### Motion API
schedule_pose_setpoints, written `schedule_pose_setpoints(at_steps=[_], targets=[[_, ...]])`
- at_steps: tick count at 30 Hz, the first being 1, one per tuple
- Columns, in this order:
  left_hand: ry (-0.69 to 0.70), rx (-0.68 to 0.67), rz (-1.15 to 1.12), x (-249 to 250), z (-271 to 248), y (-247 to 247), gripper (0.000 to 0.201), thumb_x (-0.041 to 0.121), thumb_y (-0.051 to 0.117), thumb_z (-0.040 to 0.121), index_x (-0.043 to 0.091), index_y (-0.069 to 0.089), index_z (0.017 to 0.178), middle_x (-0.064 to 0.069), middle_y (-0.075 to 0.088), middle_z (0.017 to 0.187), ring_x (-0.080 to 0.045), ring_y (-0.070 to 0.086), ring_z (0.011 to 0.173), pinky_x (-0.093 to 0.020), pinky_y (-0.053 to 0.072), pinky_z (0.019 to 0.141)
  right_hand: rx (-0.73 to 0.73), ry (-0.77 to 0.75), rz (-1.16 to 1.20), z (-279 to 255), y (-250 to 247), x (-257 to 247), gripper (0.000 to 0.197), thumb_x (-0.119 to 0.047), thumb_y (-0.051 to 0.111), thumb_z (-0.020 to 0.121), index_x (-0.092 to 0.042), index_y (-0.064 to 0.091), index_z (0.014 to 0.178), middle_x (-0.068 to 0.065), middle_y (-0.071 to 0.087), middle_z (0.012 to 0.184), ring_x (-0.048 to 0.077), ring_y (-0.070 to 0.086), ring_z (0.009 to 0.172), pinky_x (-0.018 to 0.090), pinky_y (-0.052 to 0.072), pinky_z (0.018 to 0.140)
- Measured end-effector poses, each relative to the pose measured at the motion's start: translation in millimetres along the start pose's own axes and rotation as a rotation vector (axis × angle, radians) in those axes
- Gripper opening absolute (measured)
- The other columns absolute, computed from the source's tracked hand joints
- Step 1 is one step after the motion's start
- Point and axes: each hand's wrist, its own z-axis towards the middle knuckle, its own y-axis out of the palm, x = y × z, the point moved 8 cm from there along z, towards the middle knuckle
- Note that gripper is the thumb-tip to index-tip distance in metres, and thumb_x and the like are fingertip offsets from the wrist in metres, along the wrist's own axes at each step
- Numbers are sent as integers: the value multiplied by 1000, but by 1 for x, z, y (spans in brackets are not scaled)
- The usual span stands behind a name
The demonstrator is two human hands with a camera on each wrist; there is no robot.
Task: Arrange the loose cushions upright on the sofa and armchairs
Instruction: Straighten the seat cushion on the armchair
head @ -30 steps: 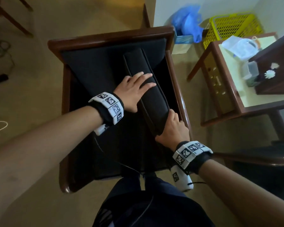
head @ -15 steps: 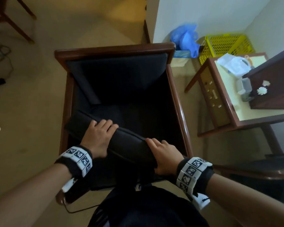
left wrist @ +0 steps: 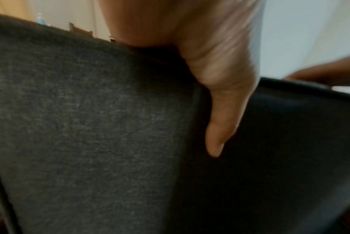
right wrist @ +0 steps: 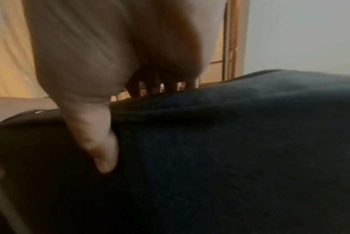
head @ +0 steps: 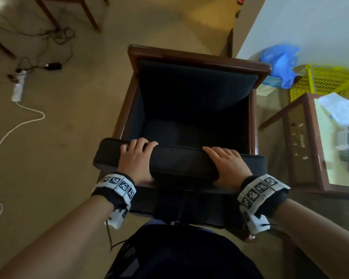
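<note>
The left hand [head: 136,160] grips the dark cushion [head: 181,162] near its left end, fingers curled over the top edge and thumb [left wrist: 218,139] pressed against the near face. The right hand [head: 229,165] grips the same cushion toward its right end, fingers over the top edge and thumb [right wrist: 103,152] on the near face. The cushion is held on edge, lying crosswise over the front of the armchair [head: 197,57], and extends past both armrests. Both wrists carry bands with black-and-white markers. Right of the armchair stands a wooden side surface [head: 310,141]; beyond it are a yellow basket [head: 330,81] and a blue plastic bag [head: 280,63]. Left of the armchair, a white power strip [head: 18,87] and cables lie on the floor [head: 69,127].
</note>
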Motion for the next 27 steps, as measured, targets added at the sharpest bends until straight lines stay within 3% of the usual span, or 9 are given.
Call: schedule_pose_setpoints(at_steps=[4,7,9,11,13,15,20,24,27], targets=[[-2,-40,-77,-19,8,0,116,84,67,50,38,26,148,4,36,145,-22,33,135,-49,29,103,59,102,49,-17,-6,27,105,-62,68,69,-24,19,153,-2,33,154,20,26,143,38,9,120],[-109,-34,-205,-52,-3,-3,107,96,48,47,43,39,140,9,40,141,-20,34,135,-50,28,105,98,201,146,-40,-3,46,108,-89,35,63,-28,25,151,-4,33,155,20,20,146,39,4,121],[-247,20,-313,-84,-15,-1,94,93,44,55,40,49,133,7,44,138,-24,40,131,-52,32,105,150,306,195,-55,2,59,100,-90,16,69,-32,29,150,-6,31,157,18,13,149,42,-1,120],[-444,73,-450,-119,-30,10,82,87,37,67,36,53,129,-2,50,135,-32,46,127,-54,36,104,221,453,266,-69,12,77,73,-75,23,86,-35,35,146,-5,31,156,19,13,149,49,2,119],[-644,96,-683,-136,-49,22,79,84,43,71,31,54,128,-8,58,128,-36,52,121,-50,42,99,287,608,458,-85,24,92,49,-59,38,94,-38,40,139,2,38,147,27,30,141,55,20,116],[-791,64,-926,-139,-65,38,75,79,58,73,25,55,125,-6,61,121,-35,57,116,-43,45,92,317,718,735,-96,36,96,39,-55,44,94,-43,39,131,9,48,131,33,50,122,50,38,104],[-1092,-154,-1364,-124,-92,69,77,82,57,70,28,52,124,-7,58,117,-33,55,107,-55,49,93,263,1077,956,-115,56,100,63,-74,38,85,-35,32,134,18,55,128,42,54,115,48,44,98],[-1199,-251,-1461,-118,-97,78,80,82,62,63,25,56,118,-10,63,112,-34,58,106,-57,48,96,159,1207,1232,-118,74,103,68,-72,54,76,-25,47,125,15,53,122,38,57,105,41,55,66],[-1227,-247,-1451,-121,-91,77,69,70,65,60,23,60,111,-10,64,114,-33,60,103,-49,54,77,129,1246,1440,-113,80,106,51,-58,65,73,-24,55,109,15,58,120,37,61,103,52,56,75]])
